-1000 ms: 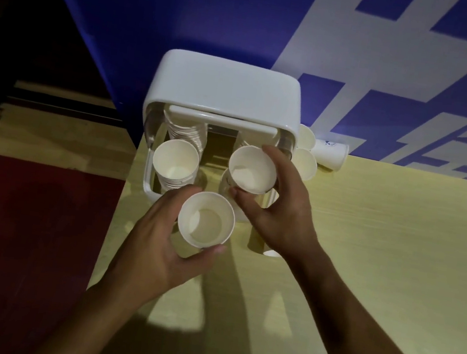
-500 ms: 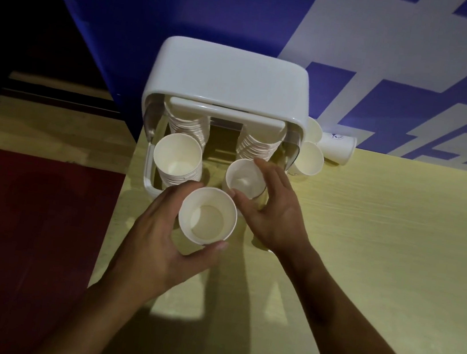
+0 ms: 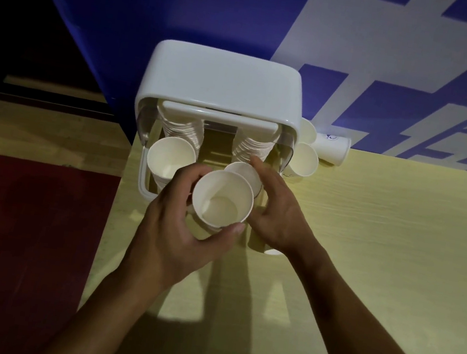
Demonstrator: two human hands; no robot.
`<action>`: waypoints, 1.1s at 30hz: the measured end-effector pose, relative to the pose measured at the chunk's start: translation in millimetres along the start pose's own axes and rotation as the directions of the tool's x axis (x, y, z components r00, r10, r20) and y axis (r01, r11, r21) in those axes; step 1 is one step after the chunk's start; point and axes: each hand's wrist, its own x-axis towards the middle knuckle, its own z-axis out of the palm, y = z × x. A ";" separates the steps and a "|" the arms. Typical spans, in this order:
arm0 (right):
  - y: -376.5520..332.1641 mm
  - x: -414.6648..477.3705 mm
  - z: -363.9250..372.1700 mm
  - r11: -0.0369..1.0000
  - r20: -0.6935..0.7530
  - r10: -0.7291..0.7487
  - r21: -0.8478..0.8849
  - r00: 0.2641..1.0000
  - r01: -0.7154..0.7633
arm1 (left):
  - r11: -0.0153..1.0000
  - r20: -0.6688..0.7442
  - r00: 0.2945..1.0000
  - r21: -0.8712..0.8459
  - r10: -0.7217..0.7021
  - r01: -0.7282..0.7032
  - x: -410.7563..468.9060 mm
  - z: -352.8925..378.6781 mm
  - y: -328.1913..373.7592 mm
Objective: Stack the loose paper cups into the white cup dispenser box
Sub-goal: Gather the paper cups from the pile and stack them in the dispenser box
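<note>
The white dispenser box (image 3: 224,82) stands at the far corner of the desk (image 3: 380,257), against a blue wall (image 3: 161,1) with large white markings. Its front is open toward the person, and two columns of nested paper cups show inside it. The left stack (image 3: 170,156) ends in a cup whose open mouth faces the camera. The right stack (image 3: 253,146) shows only its ribbed rims under the box's lid.

The left hand (image 3: 177,229) grips a front cup (image 3: 221,202) just in front of the box, mouth up. The thumb is on the near rim and the fingers are curled around the left side. Directly behind it, and partly covered by it, is a second cup (image 3: 244,174), sitting below the right stack. The right hand (image 3: 278,213) is curved around this second cup, with its index finger laid along the far rim. The front cup hides the thumb side, so the hand only seems to be pinching it.

Three loose cups (image 3: 303,159) wait just to the right of the box, touching or nearly touching one another. Two of them show their mouths, and one lies on its side with a small printed mark. Left of the desk edge, a red floor (image 3: 22,237) lies in dim light.
</note>
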 end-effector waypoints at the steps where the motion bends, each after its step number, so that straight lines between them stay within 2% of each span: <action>1: -1.3 -3.1 -3.3 1.000 -0.019 0.019 0.015 1.000 -0.018 | 1.000 -0.003 1.000 -0.007 0.010 -0.010 2.1 1.0 1.5; 4: -11.9 -16.3 -17.4 0.979 -0.123 0.075 0.199 0.990 -0.050 | 0.999 -0.017 0.999 -0.033 0.042 -0.042 10.3 3.2 6.7; 7: -30.9 -25.0 -31.6 0.891 -0.130 0.069 0.454 0.989 -0.003 | 0.996 -0.022 0.997 -0.045 0.077 -0.078 22.5 8.4 11.3; 9: -39.4 -24.8 -37.5 0.853 -0.121 0.031 0.521 0.992 0.036 | 0.995 -0.022 0.997 -0.068 0.073 -0.075 31.7 13.6 13.3; 15: -35.7 -16.0 -38.0 0.862 -0.154 0.042 0.505 0.987 0.042 | 0.996 0.009 0.999 -0.078 0.031 -0.030 48.8 26.3 -0.8; 18: -28.4 -14.2 -31.3 0.910 -0.133 0.015 0.413 0.991 0.042 | 0.999 0.030 0.999 -0.041 0.022 -0.021 50.7 31.6 -11.7; 25: -4.5 -14.4 -8.5 0.973 -0.143 0.068 0.227 0.987 -0.034 | 0.992 0.051 0.997 0.116 -0.061 0.055 46.7 44.0 -34.1; 33: 4.4 -8.5 1.0 0.966 -0.101 0.091 0.249 0.991 -0.063 | 0.985 0.068 0.984 0.063 -0.163 0.158 44.9 53.8 -49.3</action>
